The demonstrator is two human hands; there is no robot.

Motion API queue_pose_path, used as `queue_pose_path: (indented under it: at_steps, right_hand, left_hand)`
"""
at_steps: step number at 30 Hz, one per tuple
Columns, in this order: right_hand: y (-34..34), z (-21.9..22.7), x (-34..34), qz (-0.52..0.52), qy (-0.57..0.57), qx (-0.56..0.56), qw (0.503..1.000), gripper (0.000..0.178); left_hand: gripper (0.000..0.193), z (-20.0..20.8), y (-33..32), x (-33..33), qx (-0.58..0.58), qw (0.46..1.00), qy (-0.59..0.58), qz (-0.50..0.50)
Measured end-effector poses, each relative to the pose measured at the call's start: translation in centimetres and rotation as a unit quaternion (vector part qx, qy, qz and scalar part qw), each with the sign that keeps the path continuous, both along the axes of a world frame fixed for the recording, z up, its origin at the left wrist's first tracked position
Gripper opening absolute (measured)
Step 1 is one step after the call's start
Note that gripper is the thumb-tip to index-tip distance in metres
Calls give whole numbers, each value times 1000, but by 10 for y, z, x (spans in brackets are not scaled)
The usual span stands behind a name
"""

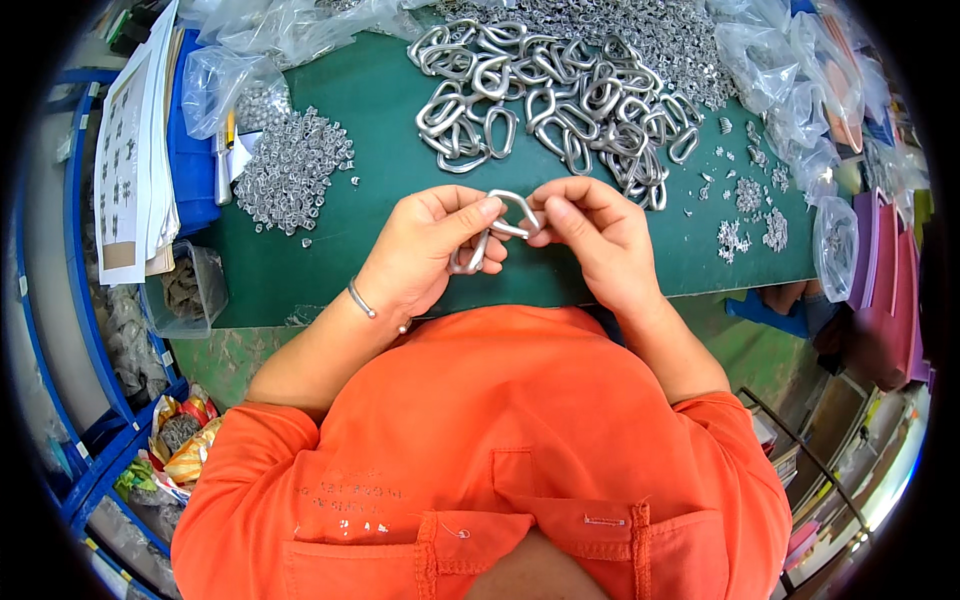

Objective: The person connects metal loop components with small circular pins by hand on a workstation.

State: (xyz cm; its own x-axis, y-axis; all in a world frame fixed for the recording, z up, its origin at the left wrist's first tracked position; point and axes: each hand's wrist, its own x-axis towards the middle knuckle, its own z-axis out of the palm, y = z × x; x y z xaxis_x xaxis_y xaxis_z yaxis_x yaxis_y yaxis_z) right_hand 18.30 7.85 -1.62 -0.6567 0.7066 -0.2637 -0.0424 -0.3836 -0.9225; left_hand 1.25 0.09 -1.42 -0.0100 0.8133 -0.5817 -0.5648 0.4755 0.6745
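Near the front edge of the green table, my left hand (425, 240) is closed on a bent silver metal link (516, 197), thumb on top. A second metal link (481, 250) hangs lower in the same fingers. My right hand (600, 232) pinches at the right end of the upper link; whether a small part sits between its fingertips is hidden. Just beyond both hands lies a large pile of similar metal links (500, 130). To the left is a heap of small clear pieces (292, 170).
A green table (370, 90) carries the parts. Small shiny pieces (690, 50) are heaped at the back, with clusters (748, 195) at the right. Plastic bags (770, 60) line the far side. A blue bin (195, 150), papers (135, 160) and a clear tub (205, 290) stand left.
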Motion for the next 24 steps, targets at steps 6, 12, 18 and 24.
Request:
queue_pose_path:
  at_steps: [6, 12, 18, 24]
  right_hand:
    - [-1, 7, 0, 71, -6, -95, 993, 18]
    - [-4, -6, -1, -46, 61, 25, 997, 24]
    - [-3, -2, 0, -64, 75, -2, 995, 27]
    - [-3, -4, 4, -66, 79, -16, 995, 22]
  left_hand:
    - [22, 0, 0, 3, 72, 993, 90, 18]
    - [22, 7, 2, 8, 92, 991, 57, 81]
    - [24, 6, 0, 1, 77, 995, -14, 65]
    - [23, 4, -3, 2, 86, 994, 2, 67]
